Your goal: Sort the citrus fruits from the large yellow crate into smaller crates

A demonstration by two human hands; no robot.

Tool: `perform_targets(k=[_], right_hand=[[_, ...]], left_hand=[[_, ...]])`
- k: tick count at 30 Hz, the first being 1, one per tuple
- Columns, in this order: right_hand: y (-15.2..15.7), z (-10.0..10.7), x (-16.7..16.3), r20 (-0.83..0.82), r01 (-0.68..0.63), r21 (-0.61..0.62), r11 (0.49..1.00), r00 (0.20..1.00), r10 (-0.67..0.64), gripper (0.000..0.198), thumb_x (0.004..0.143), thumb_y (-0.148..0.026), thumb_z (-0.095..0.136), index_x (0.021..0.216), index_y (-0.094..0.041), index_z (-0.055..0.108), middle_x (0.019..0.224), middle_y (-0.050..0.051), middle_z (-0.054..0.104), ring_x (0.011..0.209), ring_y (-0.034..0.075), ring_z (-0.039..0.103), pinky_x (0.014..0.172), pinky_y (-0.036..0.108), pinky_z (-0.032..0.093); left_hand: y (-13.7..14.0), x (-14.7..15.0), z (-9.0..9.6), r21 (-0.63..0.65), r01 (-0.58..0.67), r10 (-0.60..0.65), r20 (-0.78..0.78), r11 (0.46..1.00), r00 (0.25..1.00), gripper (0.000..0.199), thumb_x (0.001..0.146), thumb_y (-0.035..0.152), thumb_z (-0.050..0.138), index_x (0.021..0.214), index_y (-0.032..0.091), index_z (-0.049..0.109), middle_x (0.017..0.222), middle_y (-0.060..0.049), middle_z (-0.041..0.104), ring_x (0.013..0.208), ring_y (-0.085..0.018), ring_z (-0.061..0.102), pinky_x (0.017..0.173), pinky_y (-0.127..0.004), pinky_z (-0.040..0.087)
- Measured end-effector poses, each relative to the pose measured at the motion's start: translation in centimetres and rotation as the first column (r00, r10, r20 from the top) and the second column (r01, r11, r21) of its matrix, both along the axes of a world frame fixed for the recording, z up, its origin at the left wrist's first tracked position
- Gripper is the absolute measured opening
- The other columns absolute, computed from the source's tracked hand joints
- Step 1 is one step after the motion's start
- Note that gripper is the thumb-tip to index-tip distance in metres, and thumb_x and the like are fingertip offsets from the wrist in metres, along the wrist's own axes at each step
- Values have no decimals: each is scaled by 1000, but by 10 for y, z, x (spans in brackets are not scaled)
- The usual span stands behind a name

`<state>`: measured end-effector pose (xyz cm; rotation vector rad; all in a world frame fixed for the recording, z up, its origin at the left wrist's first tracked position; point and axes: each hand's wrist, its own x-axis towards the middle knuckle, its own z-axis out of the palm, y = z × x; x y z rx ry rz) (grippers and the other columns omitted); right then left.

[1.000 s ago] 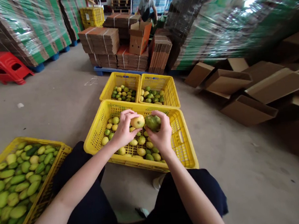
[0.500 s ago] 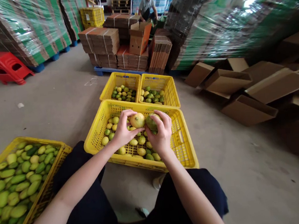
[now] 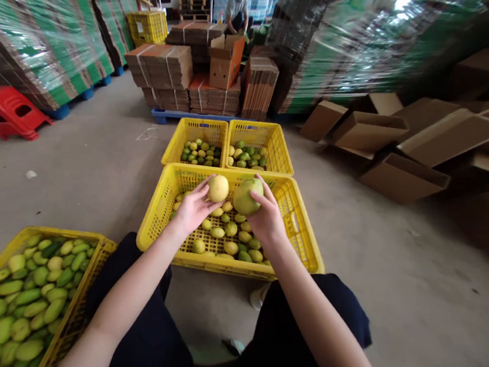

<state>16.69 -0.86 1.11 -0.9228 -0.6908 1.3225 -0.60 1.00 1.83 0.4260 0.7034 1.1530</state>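
Observation:
My left hand point(image 3: 198, 205) holds a yellow lemon point(image 3: 218, 188) between thumb and fingertips, its rounded side turned up. Close by on the right, my right hand point(image 3: 266, 210) grips a larger-looking green lemon point(image 3: 247, 196), the thumb across its side. The two fruits are a little apart. Both hands are raised over a large yellow plastic crate point(image 3: 305, 229). Loose yellow and green lemons point(image 3: 231, 228) lie on its slotted floor, partly hidden by my hands and forearms.
Two smaller yellow crates point(image 3: 170, 148) with similar fruit adjoin the far side. A fuller crate point(image 3: 101, 247) is by my left leg. Flattened cartons point(image 3: 161, 69) are stacked ahead; open cardboard boxes point(image 3: 402, 174) lie right. A red stool point(image 3: 4, 110) stands left, and a person point(image 3: 238, 10) bends at the back.
My hands have drawn slightly apart, and the gap between the two lemons has widened. Both fruits have been turned, and more of the green one shows.

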Motion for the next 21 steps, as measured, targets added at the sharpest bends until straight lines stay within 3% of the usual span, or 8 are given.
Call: perform_targets(k=[3, 6, 9, 12, 16, 19, 21], right_hand=[[3, -1, 5, -210, -105, -111, 988, 974, 79, 31, 71, -37, 72, 97, -23, 65, 95, 3, 72, 94, 26, 70, 85, 46, 60], [2, -4, 4, -271, -155, -172, 973, 957, 104, 30, 77, -47, 69, 93, -22, 63, 86, 4, 71, 91, 27, 71, 71, 40, 61], [0, -4, 1, -297, -145, -180, 973, 951, 86, 29, 75, -43, 74, 92, -24, 61, 82, 2, 71, 87, 25, 72, 57, 32, 58], [-1, -1, 1, -321, -128, -130, 983, 944, 81, 28, 71, -40, 75, 90, -24, 62, 79, 1, 71, 85, 26, 73, 61, 35, 60], [-2, 0, 1, -368, -164, -134, 977, 924, 105, 31, 72, -49, 71, 89, -22, 65, 78, 2, 73, 81, 25, 74, 71, 40, 63], [1, -3, -1, -326, -189, -150, 971, 936, 132, 31, 76, -49, 69, 91, -22, 67, 78, 2, 75, 83, 25, 74, 74, 40, 64], [3, -6, -3, -277, -181, -178, 967, 952, 127, 28, 77, -45, 69, 90, -21, 67, 75, 3, 74, 84, 26, 75, 74, 41, 64]], left_hand=[[-2, 1, 3, -84, 42, -36, 70, 996, 997, 27, 94, 28, 52, 110, 12, 68, 111, -16, 72, 107, -28, 70, 96, -44, 58], [-4, 3, 7, -116, 66, -55, 95, 991, 994, 24, 93, 32, 57, 101, 11, 66, 92, -12, 72, 85, -23, 73, 79, -36, 63], [-6, 4, 11, -138, 1, 5, 49, 990, 999, 11, 89, 24, 62, 92, 13, 62, 80, -7, 70, 63, -16, 68, 59, -25, 60], [-5, 4, 12, -185, -38, 48, 50, 982, 998, 14, 89, 27, 61, 90, 13, 62, 76, -8, 69, 60, -16, 66, 55, -25, 58], [-2, 2, 8, -219, -15, 47, 143, 976, 989, 29, 92, 38, 53, 88, 11, 63, 69, -9, 66, 58, -15, 62, 50, -23, 54], [1, 1, 2, -193, -40, 62, 112, 980, 992, 29, 90, 39, 58, 90, 12, 66, 66, -6, 65, 51, -11, 56, 43, -19, 46], [2, 1, -1, -200, -51, 66, 70, 979, 995, 27, 88, 37, 64, 97, 12, 68, 70, -5, 67, 54, -12, 59, 47, -20, 50]])
